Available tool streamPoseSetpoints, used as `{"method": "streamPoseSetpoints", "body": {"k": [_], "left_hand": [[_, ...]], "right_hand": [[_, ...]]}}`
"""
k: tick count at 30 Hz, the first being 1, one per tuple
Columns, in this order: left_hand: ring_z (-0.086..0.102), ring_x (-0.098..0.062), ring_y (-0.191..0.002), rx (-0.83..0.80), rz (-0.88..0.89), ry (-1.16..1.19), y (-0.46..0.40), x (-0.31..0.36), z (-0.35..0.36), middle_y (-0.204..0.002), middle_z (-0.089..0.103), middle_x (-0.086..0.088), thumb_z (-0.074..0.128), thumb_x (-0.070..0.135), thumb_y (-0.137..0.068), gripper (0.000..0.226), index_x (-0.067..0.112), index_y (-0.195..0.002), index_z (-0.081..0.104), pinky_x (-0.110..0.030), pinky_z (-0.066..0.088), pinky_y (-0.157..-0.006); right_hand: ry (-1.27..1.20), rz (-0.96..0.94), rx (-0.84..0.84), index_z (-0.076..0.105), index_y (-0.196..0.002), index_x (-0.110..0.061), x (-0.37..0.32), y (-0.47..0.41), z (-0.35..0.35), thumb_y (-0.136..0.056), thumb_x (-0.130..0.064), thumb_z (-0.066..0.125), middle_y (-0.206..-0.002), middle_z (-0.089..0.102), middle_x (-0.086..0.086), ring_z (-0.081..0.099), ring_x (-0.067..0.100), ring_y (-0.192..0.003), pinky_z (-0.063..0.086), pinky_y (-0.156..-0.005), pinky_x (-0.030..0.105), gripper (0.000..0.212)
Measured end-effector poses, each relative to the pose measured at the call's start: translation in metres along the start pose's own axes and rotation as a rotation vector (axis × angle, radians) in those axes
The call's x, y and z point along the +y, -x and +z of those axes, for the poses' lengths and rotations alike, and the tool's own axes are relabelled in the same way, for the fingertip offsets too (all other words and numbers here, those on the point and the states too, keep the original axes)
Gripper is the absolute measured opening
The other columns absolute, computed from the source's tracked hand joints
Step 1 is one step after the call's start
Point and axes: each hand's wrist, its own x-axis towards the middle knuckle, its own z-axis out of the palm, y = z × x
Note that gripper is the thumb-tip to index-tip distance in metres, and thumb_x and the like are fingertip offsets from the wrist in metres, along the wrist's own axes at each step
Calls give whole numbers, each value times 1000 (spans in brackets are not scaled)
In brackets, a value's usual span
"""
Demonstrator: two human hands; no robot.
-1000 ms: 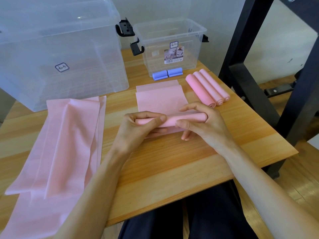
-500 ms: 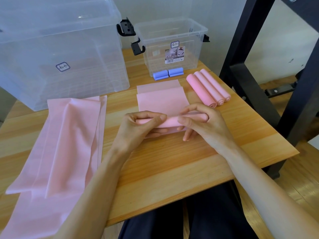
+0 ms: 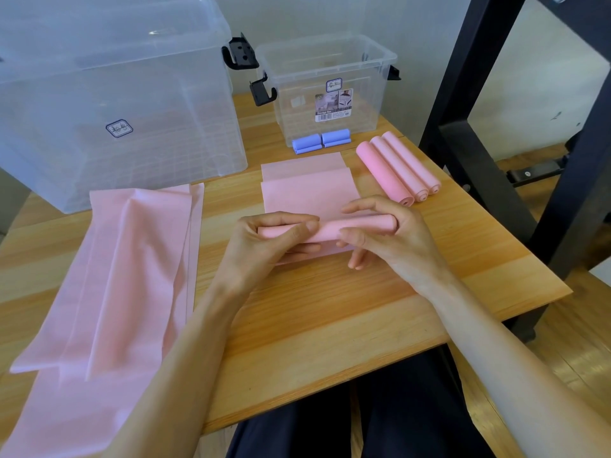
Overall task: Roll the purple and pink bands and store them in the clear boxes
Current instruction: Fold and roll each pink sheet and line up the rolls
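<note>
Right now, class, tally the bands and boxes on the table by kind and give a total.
Finished pink rolls: 3
Pink band being rolled, held by the left hand and the right hand: 1
Unrolled pink bands: a heap, count unclear
Purple rolls: 2
Clear boxes: 2, large and small
Total: 8, plus the heap

Two clear boxes (image 3: 109,104), two purple rolls (image 3: 320,141), three finished pink rolls (image 3: 398,168), one half-rolled pink band (image 3: 310,196), one loose pink band pile (image 3: 109,292), two hands (image 3: 261,249)
</note>
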Motion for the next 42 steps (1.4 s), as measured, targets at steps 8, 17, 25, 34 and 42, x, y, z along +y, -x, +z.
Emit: {"method": "streamPoseSetpoints", "body": {"k": [8, 17, 25, 34, 42], "left_hand": [[72, -14, -79, -4, 83, -47, 0, 0, -3, -88, 78, -1, 81, 26, -63, 21, 25, -84, 81, -26, 60, -76], [75, -19, -75, 12, -13, 6, -1, -1, 0, -83, 77, -12, 78, 21, -71, 21, 12, -90, 77, -22, 59, -66], [71, -14, -82, -26, 106, -92, 1, -1, -2, -91, 78, 1, 82, 30, -62, 22, 28, -84, 81, -33, 60, -84], [75, -21, -80, 21, -23, 5, -2, -2, -1, -87, 77, -12, 77, 25, -70, 23, 12, -89, 77, -28, 61, -74], [71, -12, -77, 8, 57, -104, -2, -2, -3, -86, 77, 3, 81, 27, -66, 18, 24, -83, 80, -25, 60, -78]], "right_hand": [[-30, 13, 15, 73, -90, -1, -1, 1, 0, -81, -20, 74, -68, 71, 17, 63, 28, -44, 52, -44, 27, 22], [-19, 3, 7, 71, -102, -7, -1, 1, 0, -73, -16, 80, -74, 75, 13, 65, 24, -48, 56, -48, 30, 32], [-2, 51, 40, 70, -84, 2, 0, 1, -1, -80, -30, 73, -65, 71, 15, 64, 27, -45, 52, -47, 27, 33], [-4, -14, 2, 74, -104, -10, 0, 1, 0, -72, -15, 80, -72, 74, 10, 68, 23, -53, 58, -51, 31, 33], [-2, 55, 32, 74, -89, -3, -3, 2, 0, -82, -30, 71, -67, 72, 16, 64, 28, -44, 51, -49, 26, 28]]}}
